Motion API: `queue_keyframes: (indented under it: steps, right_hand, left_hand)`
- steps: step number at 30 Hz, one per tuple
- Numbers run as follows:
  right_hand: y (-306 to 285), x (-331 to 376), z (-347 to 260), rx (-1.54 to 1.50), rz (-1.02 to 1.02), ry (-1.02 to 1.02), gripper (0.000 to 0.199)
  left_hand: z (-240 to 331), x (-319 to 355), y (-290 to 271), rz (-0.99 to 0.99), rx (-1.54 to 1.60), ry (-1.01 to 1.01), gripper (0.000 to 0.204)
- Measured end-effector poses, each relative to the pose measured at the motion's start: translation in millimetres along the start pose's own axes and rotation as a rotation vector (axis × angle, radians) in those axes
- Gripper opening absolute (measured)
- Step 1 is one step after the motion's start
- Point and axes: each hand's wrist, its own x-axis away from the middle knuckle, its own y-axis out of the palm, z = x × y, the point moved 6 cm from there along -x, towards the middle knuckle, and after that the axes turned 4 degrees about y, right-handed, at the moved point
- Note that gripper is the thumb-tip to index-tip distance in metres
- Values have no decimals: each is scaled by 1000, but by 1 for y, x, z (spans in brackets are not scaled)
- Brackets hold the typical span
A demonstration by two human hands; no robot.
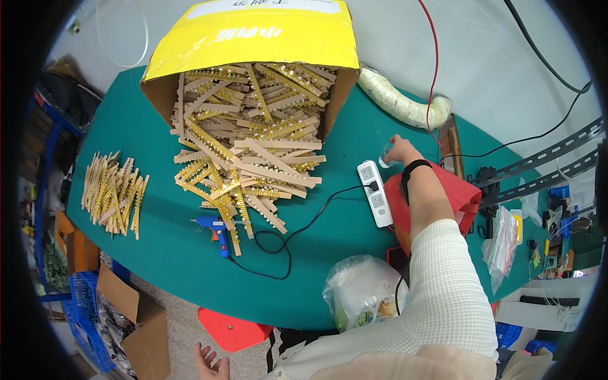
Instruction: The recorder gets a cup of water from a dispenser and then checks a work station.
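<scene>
My right hand [401,152] reaches far over the green table, a black band round its wrist. Its fingers are closed on a small clear cup-like thing [386,156], partly hidden by the hand. Just below it lies a white power strip [375,194] with a black plug in it. A red bag [457,197] sits under my right forearm. My left hand [212,365] hangs low in front of the table, fingers apart, holding nothing. A blue glue gun [215,233] lies at mid-table beside a heap of tan strips with gold beaded trim [266,161].
A tipped yellow-topped cardboard box [259,35] spills the strips. A smaller strip pile [114,196] lies at left. A wrapped curved tube [402,101] rests at the back. Near the front edge sits a clear plastic bag [362,285]. The glue gun's black cord loops across the table.
</scene>
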Motion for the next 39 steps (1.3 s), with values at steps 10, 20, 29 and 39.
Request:
queue_keyframes:
  steps: [10, 20, 29, 39]
  right_hand:
    - [-12, -4, -13, -50, 75, -18, 79]
    - [-5, -8, -27, -66, 150, -10, 79]
    - [-9, -3, -26, -56, 122, -46, 93]
    - [-49, 27, -45, -1, 380, -151, 22]
  left_hand:
    - [-5, -2, -3, 44, -51, 81, 65]
    - [-15, 3, -2, 42, 12, 20, 65]
    - [2, -1, 2, 11, 42, 20, 64]
    - [-21, 11, -1, 3, -8, 79, 62]
